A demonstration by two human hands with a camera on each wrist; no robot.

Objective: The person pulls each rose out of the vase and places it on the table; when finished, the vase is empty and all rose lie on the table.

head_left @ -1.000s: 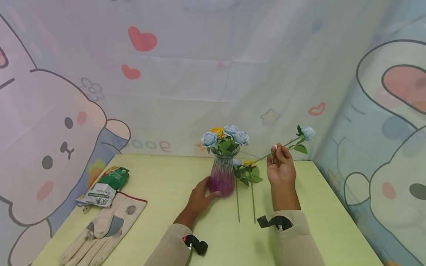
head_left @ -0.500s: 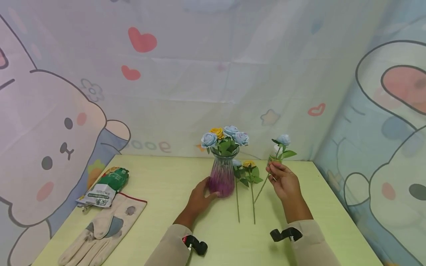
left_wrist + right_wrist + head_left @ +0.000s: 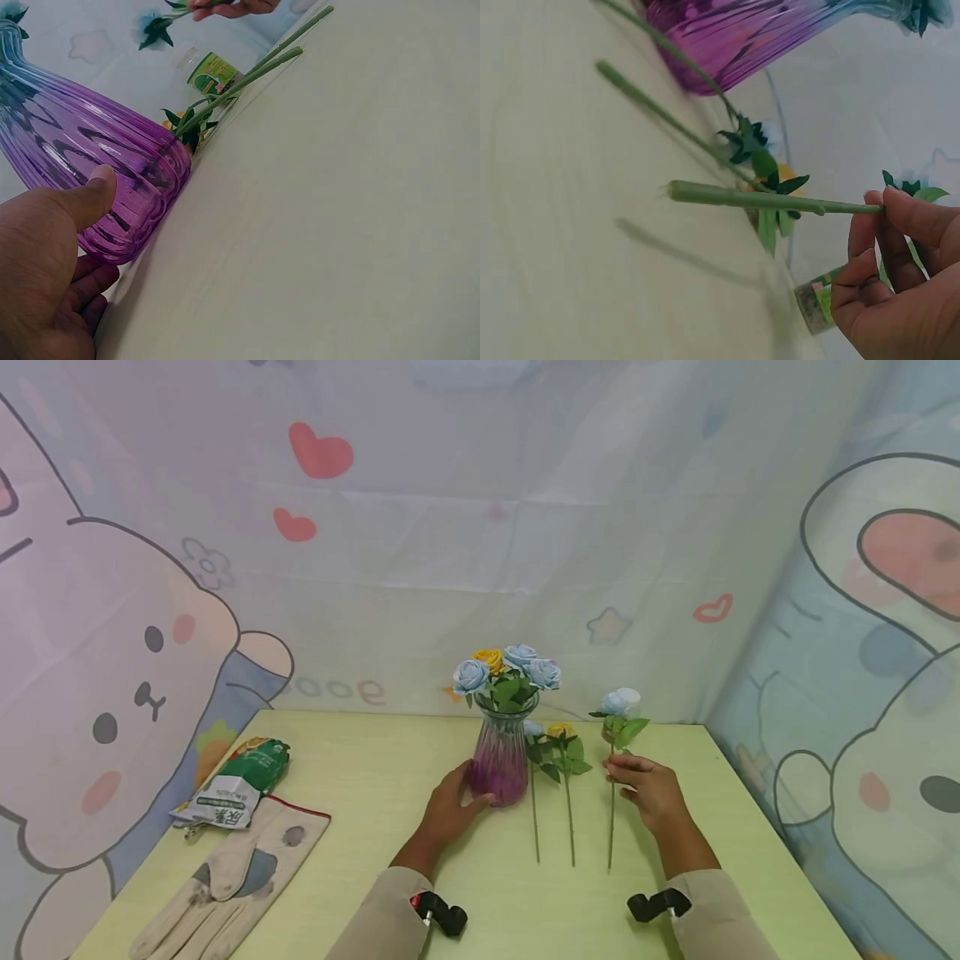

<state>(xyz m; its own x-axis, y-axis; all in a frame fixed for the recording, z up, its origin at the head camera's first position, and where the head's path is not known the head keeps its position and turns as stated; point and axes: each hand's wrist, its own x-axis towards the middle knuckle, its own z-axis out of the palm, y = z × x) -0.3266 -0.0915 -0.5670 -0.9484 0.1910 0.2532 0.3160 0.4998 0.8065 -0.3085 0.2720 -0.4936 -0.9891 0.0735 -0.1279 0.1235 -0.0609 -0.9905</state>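
A glass vase (image 3: pixel 504 752), purple low down and clear above, stands upright holding blue roses (image 3: pixel 471 677) and a yellow rose (image 3: pixel 488 659). My left hand (image 3: pixel 448 808) grips its base, the thumb (image 3: pixel 96 196) on the near side and the other fingers partly hidden. To the right, my right hand (image 3: pixel 654 792) pinches the stem of a light blue rose (image 3: pixel 619 701), bloom up. In the right wrist view that green stem (image 3: pixel 742 199) points away from the fingertips, its cut end over the table. Two more stems, a blue rose (image 3: pixel 533 727) and a yellow rose (image 3: pixel 560 729), lie between vase and right hand.
A small jar with a green label (image 3: pixel 214 75) stands behind the held rose, mostly hidden in the head view. On the left lie a green and white packet (image 3: pixel 238 782) and a pale work glove (image 3: pixel 240 877). A printed cloth backdrop (image 3: pixel 420 543) rises behind the table (image 3: pixel 360 777).
The right hand has come down and nearer, turning the held blue rose from a slant to nearly vertical alongside the lying stems. My left hand and the vase have stayed put.
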